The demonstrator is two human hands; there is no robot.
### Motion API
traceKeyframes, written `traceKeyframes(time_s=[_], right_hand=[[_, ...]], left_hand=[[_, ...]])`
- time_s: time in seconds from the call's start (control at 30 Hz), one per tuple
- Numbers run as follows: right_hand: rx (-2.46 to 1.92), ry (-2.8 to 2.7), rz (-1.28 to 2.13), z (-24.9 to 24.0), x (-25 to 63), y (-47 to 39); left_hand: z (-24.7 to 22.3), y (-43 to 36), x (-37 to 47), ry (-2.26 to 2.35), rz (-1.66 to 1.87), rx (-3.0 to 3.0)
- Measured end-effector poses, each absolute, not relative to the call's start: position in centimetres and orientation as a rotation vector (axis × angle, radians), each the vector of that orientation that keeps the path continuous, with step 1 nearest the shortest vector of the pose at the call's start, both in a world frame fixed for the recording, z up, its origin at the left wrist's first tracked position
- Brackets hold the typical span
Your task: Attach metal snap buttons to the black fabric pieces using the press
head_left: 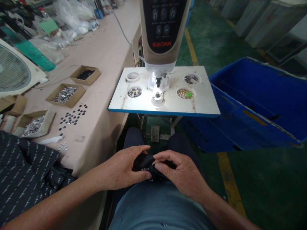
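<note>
A dark piece of fabric [144,163] with small pale marks lies over my lap, between both hands. My left hand [127,166] holds its left side, thumb below and fingers above. The thumb and fingertips of my right hand [175,166] are pinched on its right part. Beyond my knees stands a pressing machine [164,48], its lit head over a small die [157,97] on a white tabletop [172,103]. Round wells in that top hold small metal parts [134,92] and gold pieces with a green item [189,95].
On the left table [100,127] are cardboard boxes of metal parts [66,95], scattered dark discs [72,118], patterned dark fabric [24,175] and a fan [14,68]. A blue bin [251,127] stands at the right. A pedal [154,133] is under the machine.
</note>
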State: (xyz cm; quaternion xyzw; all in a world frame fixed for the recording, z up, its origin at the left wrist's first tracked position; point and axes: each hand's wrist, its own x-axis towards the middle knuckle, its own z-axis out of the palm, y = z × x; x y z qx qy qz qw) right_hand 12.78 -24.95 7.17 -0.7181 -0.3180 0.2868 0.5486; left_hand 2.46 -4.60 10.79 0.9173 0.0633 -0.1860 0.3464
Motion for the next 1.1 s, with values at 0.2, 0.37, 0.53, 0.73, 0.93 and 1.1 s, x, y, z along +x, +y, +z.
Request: traceKeyframes(time_s=[0.2, 0.37, 0.53, 0.73, 0.93, 1.1], right_hand=[[-1.706, -0.999, 0.539, 7.3, 12.4, -25.1], [-1.613, -1.164, 0.313, 8.0, 12.0, -25.5], [-1.617, -1.018, 0.185, 8.7, 11.2, -26.4], [-1.756, -0.844, 0.308, 8.2, 10.3, -26.8], [-1.77, -0.961, 0.299, 8.1, 10.3, -26.5], [-1.768, -1.137, 0.062, 8.9, 11.1, -26.0]], left_hand=[[9.8, -3.8, 3.0, 0.193, -0.62, 2.013], [9.5, -4.6, 1.9, 0.231, -0.71, 1.94], [9.3, -6.1, 0.0, -0.082, -0.15, 2.415], [9.5, -6.6, -0.9, -0.44, 0.503, 2.781], [10.2, -6.6, -1.4, -0.508, 0.59, 2.767], [11.1, -6.5, -1.2, -0.54, 0.607, 2.769]])
